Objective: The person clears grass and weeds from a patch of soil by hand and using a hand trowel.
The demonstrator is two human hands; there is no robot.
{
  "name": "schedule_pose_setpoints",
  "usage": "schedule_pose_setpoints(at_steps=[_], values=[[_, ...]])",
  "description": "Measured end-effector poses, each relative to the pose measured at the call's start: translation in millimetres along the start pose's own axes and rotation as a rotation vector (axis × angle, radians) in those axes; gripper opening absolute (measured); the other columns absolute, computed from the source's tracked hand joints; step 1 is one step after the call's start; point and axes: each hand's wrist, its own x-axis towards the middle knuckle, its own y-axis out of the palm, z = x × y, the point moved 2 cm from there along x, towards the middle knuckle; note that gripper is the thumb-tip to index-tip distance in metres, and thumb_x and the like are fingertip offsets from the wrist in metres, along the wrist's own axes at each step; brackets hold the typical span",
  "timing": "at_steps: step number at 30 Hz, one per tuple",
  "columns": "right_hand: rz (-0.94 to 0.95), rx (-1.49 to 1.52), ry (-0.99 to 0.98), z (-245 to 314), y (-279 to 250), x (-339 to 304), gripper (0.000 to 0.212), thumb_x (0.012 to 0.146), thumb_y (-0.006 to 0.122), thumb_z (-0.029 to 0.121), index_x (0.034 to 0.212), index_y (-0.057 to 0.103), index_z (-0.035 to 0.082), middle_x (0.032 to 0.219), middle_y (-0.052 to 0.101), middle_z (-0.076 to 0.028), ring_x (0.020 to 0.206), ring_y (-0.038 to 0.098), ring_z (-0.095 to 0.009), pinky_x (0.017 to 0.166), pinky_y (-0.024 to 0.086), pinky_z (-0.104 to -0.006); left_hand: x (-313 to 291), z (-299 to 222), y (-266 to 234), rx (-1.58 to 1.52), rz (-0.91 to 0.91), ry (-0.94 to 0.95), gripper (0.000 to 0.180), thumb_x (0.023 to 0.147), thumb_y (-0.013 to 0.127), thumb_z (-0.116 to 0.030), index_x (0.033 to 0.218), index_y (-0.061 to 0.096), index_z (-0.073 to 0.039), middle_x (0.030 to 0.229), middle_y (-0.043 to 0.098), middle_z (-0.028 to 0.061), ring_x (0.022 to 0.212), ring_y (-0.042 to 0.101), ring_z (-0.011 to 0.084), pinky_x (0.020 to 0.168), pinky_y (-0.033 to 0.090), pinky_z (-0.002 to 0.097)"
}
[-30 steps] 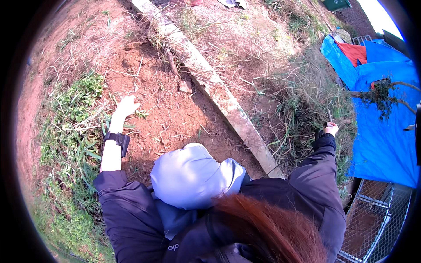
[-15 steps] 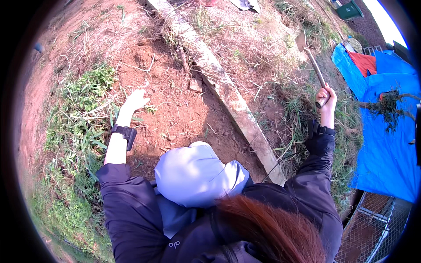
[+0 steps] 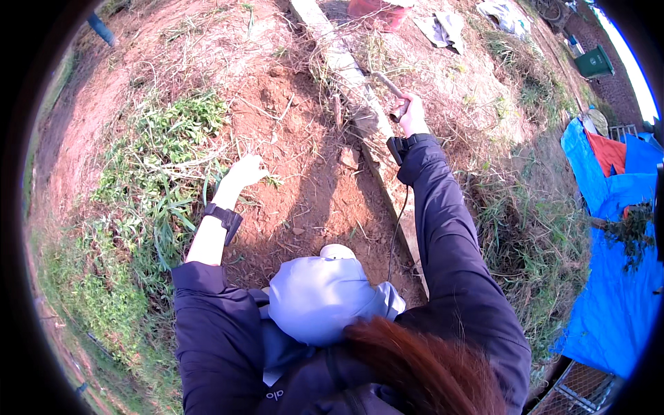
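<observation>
Gripping a wooden-handled tool (image 3: 389,84) near the pale beam (image 3: 340,57), the right hand (image 3: 413,116) is closed around one end, while the left hand (image 3: 243,173) (curled, though whether it pinches anything I cannot tell) is near soil (image 3: 304,155) and weeds (image 3: 183,124).

- Bare reddish soil (image 3: 311,214) makes up the ground in the middle of the frame, crumbly and strewn with thin dry stems.
- A long pale beam (image 3: 339,59) lies slantwise over it, from the top edge to below centre.
- I can see a blocky reddish lump (image 3: 349,158) just beside the beam, near the centre.
- Leafy green weeds (image 3: 166,149) cover the ground down the left side.
- Tangled grass (image 3: 532,228) spreads right of centre.
- Up at the top edge sits a reddish tub (image 3: 382,15), with a crumpled pale cloth (image 3: 443,31) lying to its right.
</observation>
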Motion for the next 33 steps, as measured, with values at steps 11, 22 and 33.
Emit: schedule_pose_setpoints(at_steps=[11, 22, 33], values=[[-0.143, 0.156, 0.219, 119.1, -194.5, -30.9, 0.015, 0.077, 0.049, 0.007, 0.066, 0.039, 0.006, 0.053, 0.042, -0.001, 0.043, 0.042, -0.012, 0.041, 0.037, -0.0231, 4.7, 14.7, 9.9, -0.041, -0.005, 0.017, 0.042, 0.078, 0.058, -0.035, 0.104, 0.056, -0.001, 0.100, 0.059, 0.0208, 0.097, 0.056, 0.0337, 0.083, 0.045, 0.0423], [-0.153, -0.030, -0.068, 180.6, -199.1, -173.4, 0.010, 0.079, 0.051, 0.009, 0.078, 0.042, 0.005, 0.057, 0.043, 0.001, 0.043, 0.041, -0.007, 0.040, 0.039, -0.0206, 4.0, -16.4, -18.1, -0.051, -0.040, 0.046, 0.045, 0.078, 0.058, -0.035, 0.110, 0.055, -0.003, 0.103, 0.059, 0.0186, 0.101, 0.055, 0.0315, 0.085, 0.044, 0.0420], [-0.723, -0.192, -0.581, 312.5, -375.4, -315.2, 0.011, 0.075, 0.057, 0.007, 0.070, 0.048, 0.006, 0.053, 0.046, -0.003, 0.043, 0.044, -0.013, 0.040, 0.039, -0.0276, 32.0, -26.9, -4.9, -0.094, -0.081, 0.171, 0.041, 0.077, 0.061, -0.033, 0.102, 0.058, -0.002, 0.092, 0.062, 0.0190, 0.091, 0.060, 0.0297, 0.079, 0.046, 0.0390]])
